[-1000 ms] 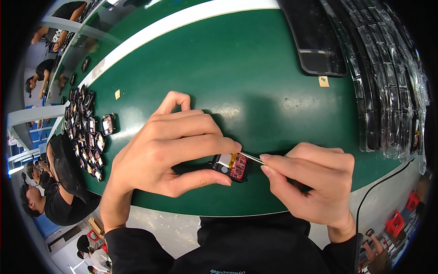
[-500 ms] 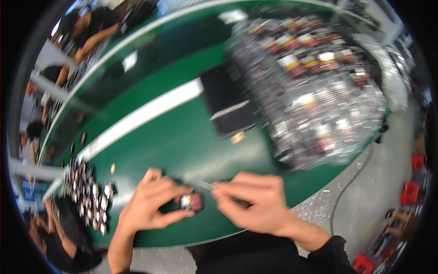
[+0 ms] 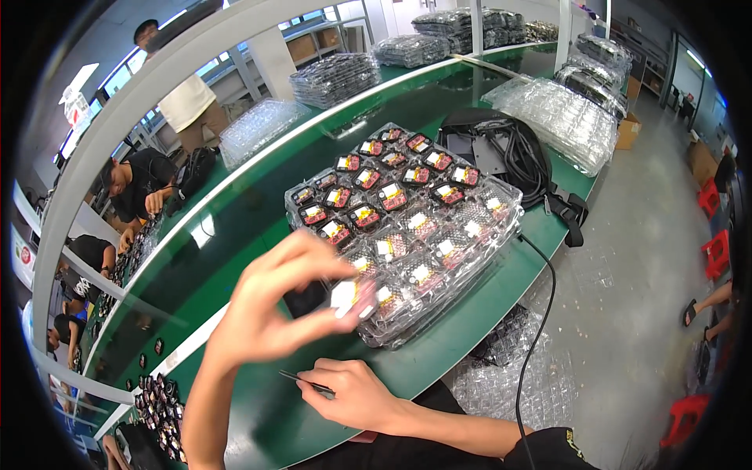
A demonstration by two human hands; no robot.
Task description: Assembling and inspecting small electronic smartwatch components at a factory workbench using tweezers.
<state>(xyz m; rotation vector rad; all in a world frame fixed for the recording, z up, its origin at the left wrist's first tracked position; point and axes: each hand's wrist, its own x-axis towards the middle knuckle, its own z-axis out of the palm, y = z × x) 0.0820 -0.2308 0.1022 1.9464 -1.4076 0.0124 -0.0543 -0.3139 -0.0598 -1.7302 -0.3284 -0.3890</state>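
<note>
1 circuit-board module (image 3: 354, 301), blurred, long axis not discernible, is pinched in the fingers of the left hand (image 3: 254, 313) at the near-left edge of the clear blister tray (image 3: 384, 329), which extends far-right. 1 thin tool (image 3: 301, 379) is pinched by the right hand (image 3: 352, 395), farther from the tray.

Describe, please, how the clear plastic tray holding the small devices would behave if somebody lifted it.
The clear plastic tray would probably flex, since its walls look thin. The small devices might slide or fall out if it tilted, because many seem to lie uncovered. Its shiny surface may also feel slippery.
</note>
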